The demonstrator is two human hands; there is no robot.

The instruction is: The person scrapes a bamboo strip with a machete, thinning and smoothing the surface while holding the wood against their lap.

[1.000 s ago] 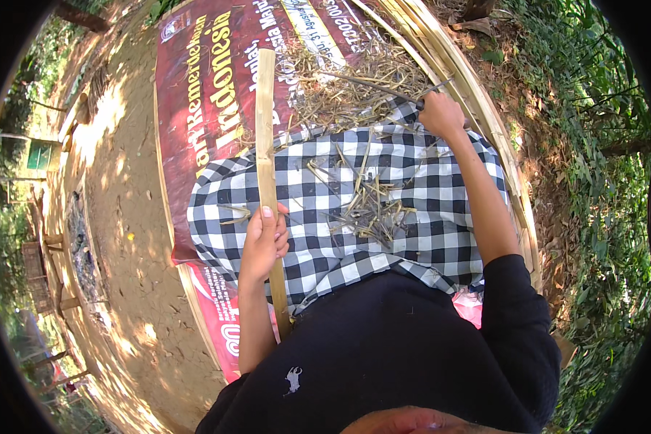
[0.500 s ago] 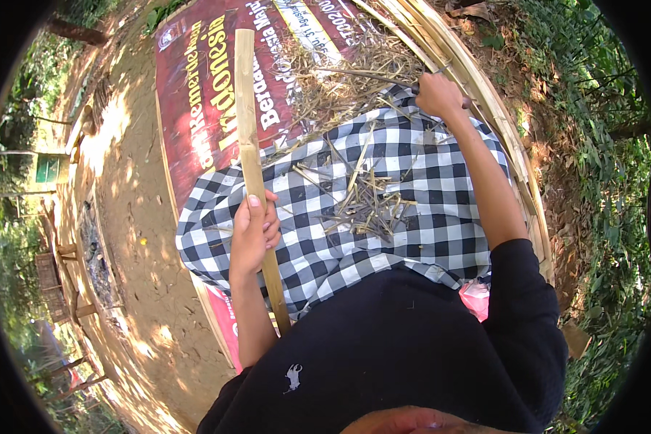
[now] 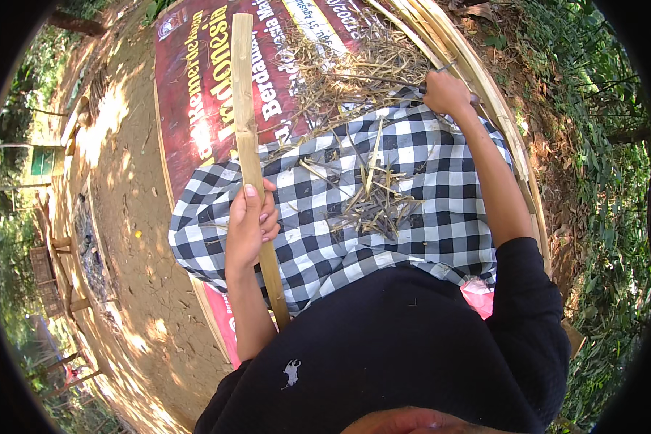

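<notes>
My left hand [image 3: 250, 226] is closed around a long, pale bamboo slat [image 3: 244, 87], with the thumb lying along its face. The slat slants up and away from my body, and its lower end rests against my dark shirt. At the far right, my right hand [image 3: 447, 94] is closed on the dark handle of a knife [image 3: 475, 99], whose end pokes out past the fist. Its blade can barely be made out now. A black-and-white checked cloth [image 3: 441, 210] covers my lap, with thin dark and pale bamboo shavings [image 3: 376, 210] scattered on it.
Under the cloth lies a dark red printed banner [image 3: 184, 94], with a heap of shavings [image 3: 354, 65] at its far part. Long bamboo strips [image 3: 484, 79] run along the right edge. Bare earth [image 3: 137, 239] is on the left, green plants [image 3: 607, 181] on the right.
My right hand has shifted slightly right, and the knife blade that stretched left over the shavings is now hardly visible. The slat and my left hand have moved slightly up and left.
</notes>
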